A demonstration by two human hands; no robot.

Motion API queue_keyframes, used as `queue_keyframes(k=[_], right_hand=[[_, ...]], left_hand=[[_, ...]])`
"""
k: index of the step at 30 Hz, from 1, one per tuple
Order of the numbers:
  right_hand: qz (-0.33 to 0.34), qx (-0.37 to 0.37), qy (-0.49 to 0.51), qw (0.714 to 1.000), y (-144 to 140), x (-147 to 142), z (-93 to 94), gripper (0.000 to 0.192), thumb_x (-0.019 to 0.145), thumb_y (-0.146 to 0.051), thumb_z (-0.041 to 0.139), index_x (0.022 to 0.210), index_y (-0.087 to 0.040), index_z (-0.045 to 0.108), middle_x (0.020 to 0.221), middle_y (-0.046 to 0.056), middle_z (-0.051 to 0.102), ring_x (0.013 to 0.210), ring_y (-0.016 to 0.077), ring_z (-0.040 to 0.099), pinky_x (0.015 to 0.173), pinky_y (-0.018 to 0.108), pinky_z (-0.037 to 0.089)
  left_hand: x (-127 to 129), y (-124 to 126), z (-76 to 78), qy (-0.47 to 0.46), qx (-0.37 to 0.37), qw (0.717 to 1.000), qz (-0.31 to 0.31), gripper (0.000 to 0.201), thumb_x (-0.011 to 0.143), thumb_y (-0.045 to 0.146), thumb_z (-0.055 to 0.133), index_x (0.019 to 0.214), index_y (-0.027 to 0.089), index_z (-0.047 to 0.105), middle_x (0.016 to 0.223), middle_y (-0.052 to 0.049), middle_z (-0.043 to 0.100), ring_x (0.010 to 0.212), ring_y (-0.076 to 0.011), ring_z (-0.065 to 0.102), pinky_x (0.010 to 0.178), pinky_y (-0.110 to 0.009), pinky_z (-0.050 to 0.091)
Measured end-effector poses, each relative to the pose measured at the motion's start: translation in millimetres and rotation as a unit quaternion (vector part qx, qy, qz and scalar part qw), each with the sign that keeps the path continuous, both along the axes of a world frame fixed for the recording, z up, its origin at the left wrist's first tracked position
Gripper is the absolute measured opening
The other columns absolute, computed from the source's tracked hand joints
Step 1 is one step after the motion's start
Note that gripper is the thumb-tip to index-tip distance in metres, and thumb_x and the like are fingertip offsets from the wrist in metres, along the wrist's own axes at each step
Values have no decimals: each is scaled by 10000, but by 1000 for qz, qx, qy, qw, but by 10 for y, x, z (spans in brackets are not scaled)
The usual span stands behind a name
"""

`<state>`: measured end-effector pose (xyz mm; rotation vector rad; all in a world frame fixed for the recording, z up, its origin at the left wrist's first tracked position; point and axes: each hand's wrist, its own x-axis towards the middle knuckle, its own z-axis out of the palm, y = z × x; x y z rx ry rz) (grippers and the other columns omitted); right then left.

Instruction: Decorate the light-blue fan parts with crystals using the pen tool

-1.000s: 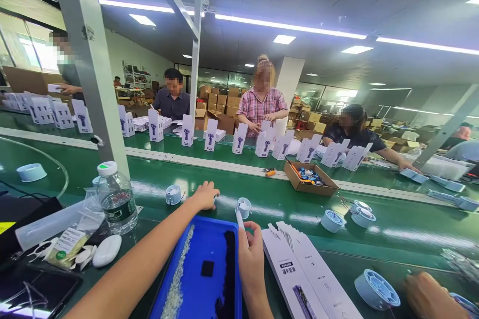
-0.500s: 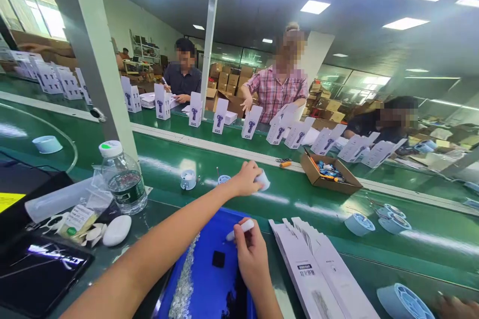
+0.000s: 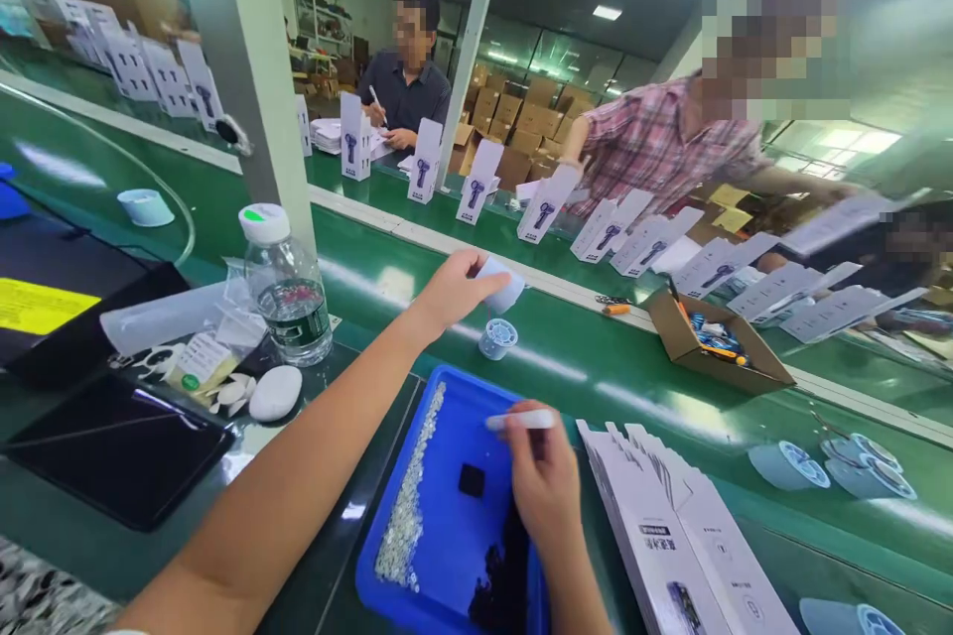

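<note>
My left hand is closed around a light-blue plastic cup-shaped part, raised over the green belt. Just below it, a similar round part with a spoked top stands on the belt. My right hand grips a white pen-like tool, its tip pointing left over the blue tray. Small clear pieces line the tray's left side, and tiny black pieces lie at its lower right. Between them sits a black square.
Flat printed cartons lie right of the tray. A water bottle and black tablet are at left. Beyond the belt stand upright white boxes, a cardboard box of parts and several people. More blue parts sit at right.
The camera view has shifted. My left hand, still holding the blue part, has moved left relative to the tray. A co-worker in a plaid shirt now leans right with an arm stretched out.
</note>
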<state>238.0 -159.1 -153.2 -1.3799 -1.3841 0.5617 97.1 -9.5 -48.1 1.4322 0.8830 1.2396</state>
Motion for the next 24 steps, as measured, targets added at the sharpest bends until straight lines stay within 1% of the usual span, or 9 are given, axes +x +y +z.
queue_keyframes(k=[2, 3, 5, 7, 9, 13, 18, 21, 24], right_hand=[[-72, 24, 7, 997, -16, 56, -14, 229, 911, -433, 485, 921, -206, 516, 772, -3, 545, 667, 145, 546, 638, 285, 447], [-94, 27, 8, 995, -26, 82, -23, 230, 919, -436, 470, 917, -209, 504, 750, -16, 519, 646, 136, 527, 623, 277, 438], [-109, 23, 1, 994, -42, 121, -41, 230, 929, -438, 452, 901, -213, 487, 722, -33, 479, 617, 123, 493, 605, 266, 419], [-114, 16, -10, 993, -44, 137, -59, 234, 935, -438, 441, 876, -215, 478, 711, -39, 462, 611, 118, 476, 603, 263, 405], [-121, 11, -23, 992, -35, 139, -78, 239, 938, -436, 438, 857, -214, 474, 712, -38, 457, 620, 119, 468, 611, 267, 395], [-122, 6, -28, 992, -14, 142, -109, 239, 937, -438, 442, 867, -211, 476, 735, -31, 462, 645, 125, 472, 625, 276, 388], [-101, -2, -31, 994, -12, 145, -92, 225, 943, -429, 437, 872, -219, 477, 763, -27, 480, 669, 131, 486, 651, 293, 402], [-80, -4, -25, 996, -11, 141, -79, 219, 941, -430, 440, 882, -223, 479, 767, -27, 487, 670, 131, 488, 654, 297, 410], [-74, -9, -16, 997, -6, 135, -80, 219, 936, -433, 451, 884, -223, 482, 770, -27, 493, 664, 129, 491, 642, 293, 414]], left_hand=[[-26, 38, -19, -32, -25, 999, -14, 233, 687, 259, 689, 660, 170, 475, 672, 23, 498, 655, -110, 483, 649, -253, 377], [-41, 53, -21, -44, -39, 998, -14, 231, 697, 241, 683, 665, 169, 465, 682, 20, 503, 663, -111, 494, 664, -260, 387], [-76, 71, -11, -59, -63, 996, -14, 209, 728, 204, 654, 681, 167, 454, 704, 10, 513, 686, -120, 521, 691, -281, 409], [-117, 79, 15, -68, -73, 995, -14, 171, 756, 181, 623, 709, 162, 459, 725, -1, 524, 713, -132, 546, 707, -298, 422], [-158, 82, 42, -74, -66, 995, -11, 158, 768, 180, 614, 724, 159, 464, 734, -6, 521, 731, -139, 558, 715, -305, 427], [-215, 76, 68, -85, -71, 994, -3, 181, 752, 219, 647, 733, 171, 473, 760, -18, 524, 763, -158, 571, 724, -315, 441], [-231, 43, 83, -89, -98, 991, 4, 228, 728, 264, 671, 701, 188, 458, 779, -31, 546, 808, -177, 574, 735, -317, 454], [-229, 30, 90, -92, -94, 991, 1, 233, 727, 268, 669, 699, 190, 452, 776, -33, 554, 812, -182, 579, 745, -328, 460], [-227, 25, 92, -95, -91, 991, -7, 241, 720, 282, 675, 702, 190, 454, 786, -37, 564, 810, -183, 581, 752, -337, 469]])
